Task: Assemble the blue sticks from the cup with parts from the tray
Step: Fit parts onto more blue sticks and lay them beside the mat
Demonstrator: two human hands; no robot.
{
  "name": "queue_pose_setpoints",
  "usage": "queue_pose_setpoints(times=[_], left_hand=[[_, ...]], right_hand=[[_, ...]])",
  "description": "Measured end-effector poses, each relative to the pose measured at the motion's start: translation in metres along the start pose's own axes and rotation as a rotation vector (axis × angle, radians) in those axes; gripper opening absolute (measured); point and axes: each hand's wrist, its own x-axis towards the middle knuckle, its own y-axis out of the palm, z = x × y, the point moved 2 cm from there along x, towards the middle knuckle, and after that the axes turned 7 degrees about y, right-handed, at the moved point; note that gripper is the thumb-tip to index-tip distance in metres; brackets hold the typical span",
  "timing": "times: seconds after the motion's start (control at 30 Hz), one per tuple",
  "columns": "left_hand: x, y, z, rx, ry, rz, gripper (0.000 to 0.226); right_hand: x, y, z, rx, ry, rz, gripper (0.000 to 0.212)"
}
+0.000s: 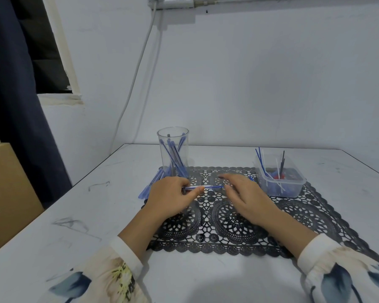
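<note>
Blue stick [195,188] is held level over the black lace mat [228,217], near the mat's far edge, left of centre. Left hand [169,193] pinches the thicker end, with thumb and curled fingers round the barrel. Thin blue refill [216,187] sticks out of the barrel's right end and runs to the right hand [247,195]. Right thumb tip sits against the refill's end. The index finger is stretched out and apart from it, and the other fingers are loosely extended. Can't tell if that hand grips the refill or only touches it.

Clear cup [163,147] stands upright at the mat's far-left corner, with several blue sticks leaning inside. A loose pile [150,186] of more blue sticks lies at the mat's left edge, just beside the cup and partly behind the left hand. Clear tray [287,191] sits at the mat's far-right corner. It holds thin blue, white and dark rods plus small blue and red parts. The mat lies on a white worktop [96,215] scuffed with dark marks.
</note>
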Motion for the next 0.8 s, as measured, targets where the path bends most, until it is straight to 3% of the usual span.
queue_pose_setpoints(times=[0.17,0.3,0.43,0.63,0.8], left_hand=[[0.001,-0.003,0.005,-0.007,-0.069,-0.03,0.054],[0.001,-0.001,0.009,0.006,-0.086,-0.028,0.057],[0.002,0.001,0.01,0.005,-0.083,-0.032,0.058],[0.002,0.001,0.009,0.005,-0.076,-0.031,0.057],[0.003,-0.001,0.008,0.007,-0.073,-0.029,0.055]], right_hand=[[0.005,-0.002,-0.01,0.035,0.115,-0.114,0.042],[0.011,0.005,-0.02,-0.027,0.218,-0.011,0.042],[0.012,0.006,-0.019,-0.091,0.192,0.034,0.013],[0.01,0.016,-0.018,-0.2,0.003,0.186,0.015],[0.009,0.018,-0.017,-0.238,-0.001,0.252,0.018]])
